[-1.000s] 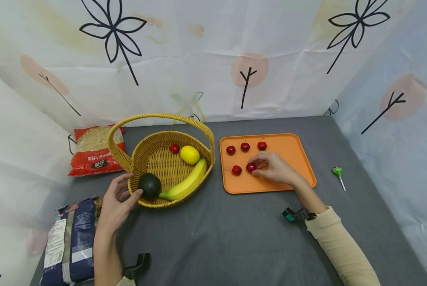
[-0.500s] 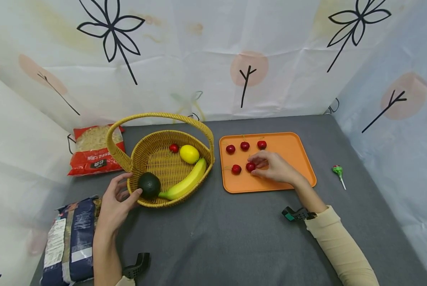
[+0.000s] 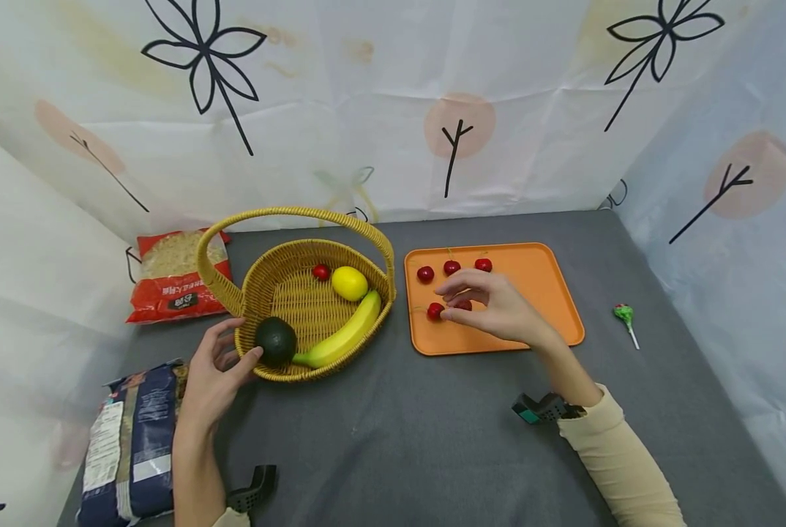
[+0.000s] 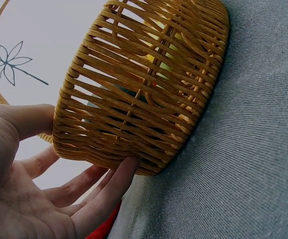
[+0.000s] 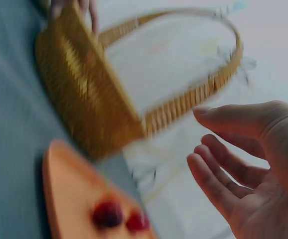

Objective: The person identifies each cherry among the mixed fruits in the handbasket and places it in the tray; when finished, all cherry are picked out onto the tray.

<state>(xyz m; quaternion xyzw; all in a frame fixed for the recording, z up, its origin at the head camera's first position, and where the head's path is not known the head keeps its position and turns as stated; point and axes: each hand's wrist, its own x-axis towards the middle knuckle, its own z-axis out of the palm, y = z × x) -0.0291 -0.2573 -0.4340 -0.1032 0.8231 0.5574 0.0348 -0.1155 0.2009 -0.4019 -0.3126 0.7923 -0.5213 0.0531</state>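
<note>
My left hand (image 3: 215,377) holds the left end of the yellow wicker basket (image 3: 255,289), thumb at the rim and fingers round the outside. In the left wrist view a fingertip presses the woven wall (image 4: 134,119). A dark green avocado (image 3: 275,342), a banana (image 3: 343,337), a lemon (image 3: 350,284) and a small red fruit (image 3: 321,272) lie inside. My right hand (image 3: 498,311) hovers over the orange tray (image 3: 544,285), fingers loosely bent, nothing between them. Several cherries (image 3: 425,274) sit on the tray; one cherry (image 3: 463,305) is partly hidden behind that hand.
A red bag (image 3: 182,285) of pale food lies at the back left. Nearer on that side is a navy bag (image 3: 136,439) with a white label. A lollipop (image 3: 623,315) in a green wrapper lies right of the tray. White printed cloth hangs behind the grey table (image 3: 393,439).
My right hand has let go of a cherry on the tray, then lifted and shifted slightly left with its fingers spread wider. My left hand and the basket stay in place.
</note>
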